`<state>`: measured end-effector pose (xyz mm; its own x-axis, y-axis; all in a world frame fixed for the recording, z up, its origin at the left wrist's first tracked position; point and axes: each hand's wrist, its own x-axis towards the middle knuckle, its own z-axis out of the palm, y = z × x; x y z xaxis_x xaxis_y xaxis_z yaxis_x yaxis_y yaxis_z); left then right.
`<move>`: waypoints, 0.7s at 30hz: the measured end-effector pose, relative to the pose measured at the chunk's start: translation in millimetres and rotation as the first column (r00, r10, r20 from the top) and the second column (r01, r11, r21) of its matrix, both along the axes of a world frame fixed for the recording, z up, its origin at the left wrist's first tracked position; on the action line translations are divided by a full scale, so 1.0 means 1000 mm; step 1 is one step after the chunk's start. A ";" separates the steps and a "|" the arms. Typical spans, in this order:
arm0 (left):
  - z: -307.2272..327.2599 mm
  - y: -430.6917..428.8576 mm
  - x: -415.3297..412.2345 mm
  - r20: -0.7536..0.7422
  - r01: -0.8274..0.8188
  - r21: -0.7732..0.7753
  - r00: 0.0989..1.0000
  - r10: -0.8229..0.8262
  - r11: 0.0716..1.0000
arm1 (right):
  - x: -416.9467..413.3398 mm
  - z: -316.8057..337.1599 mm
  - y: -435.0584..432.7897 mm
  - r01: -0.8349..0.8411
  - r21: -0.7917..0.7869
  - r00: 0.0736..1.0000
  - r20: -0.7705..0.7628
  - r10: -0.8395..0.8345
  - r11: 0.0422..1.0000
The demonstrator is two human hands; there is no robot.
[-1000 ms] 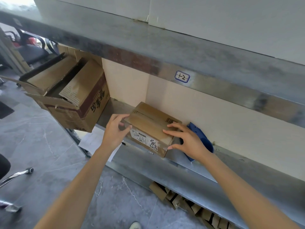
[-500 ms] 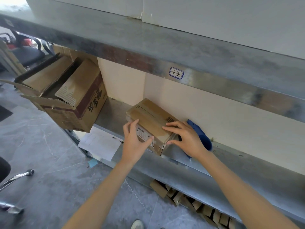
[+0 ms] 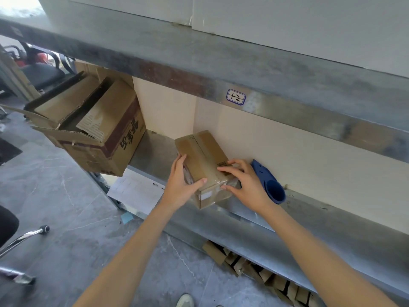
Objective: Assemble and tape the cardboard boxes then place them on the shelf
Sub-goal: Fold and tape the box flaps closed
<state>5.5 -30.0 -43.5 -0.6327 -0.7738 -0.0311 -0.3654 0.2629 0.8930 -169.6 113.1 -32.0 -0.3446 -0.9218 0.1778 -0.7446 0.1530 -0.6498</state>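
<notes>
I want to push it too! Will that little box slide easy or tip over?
It would probably slide: the box sits flat on a smooth metal shelf. It is unlikely to tip, since it looks low and wide. It seems stiff: its taped top lies flat where the left hand and right hand touch it. Its weight cannot be told.

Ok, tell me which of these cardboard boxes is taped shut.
The small box between the left hand and right hand: tape runs along its top. The large printed box has open flaps.

Left hand [image 3: 179, 187], right hand [image 3: 246, 187]: seemingly flat.
</notes>
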 end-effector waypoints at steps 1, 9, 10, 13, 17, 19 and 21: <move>0.001 -0.005 0.002 0.018 0.028 -0.003 0.999 -0.028 1.000 | 0.001 0.000 0.000 -0.010 0.004 1.000 0.004 0.010 1.000; 0.012 -0.021 0.008 0.220 0.042 -0.259 0.975 0.017 0.965 | -0.020 -0.001 0.016 0.061 0.087 0.998 -0.020 -0.060 0.994; 0.014 -0.021 0.008 0.241 0.038 -0.312 0.970 0.041 0.949 | -0.024 -0.004 0.020 0.115 0.114 0.992 -0.064 -0.108 0.987; 0.020 -0.015 0.011 0.259 0.018 -0.393 0.961 0.092 0.919 | -0.034 -0.014 0.032 0.247 0.211 0.955 -0.218 -0.201 0.946; 0.020 -0.003 0.014 0.251 0.011 -0.444 0.962 0.112 0.896 | -0.042 -0.027 0.046 0.387 0.395 0.901 -0.353 -0.251 0.833; 0.019 0.001 0.014 0.244 0.001 -0.448 0.962 0.121 0.894 | -0.045 -0.032 0.049 0.401 0.429 0.901 -0.344 -0.264 0.809; 0.018 0.004 0.015 0.241 -0.009 -0.442 0.962 0.128 0.897 | -0.047 -0.036 0.050 0.365 0.440 0.925 -0.268 -0.269 0.820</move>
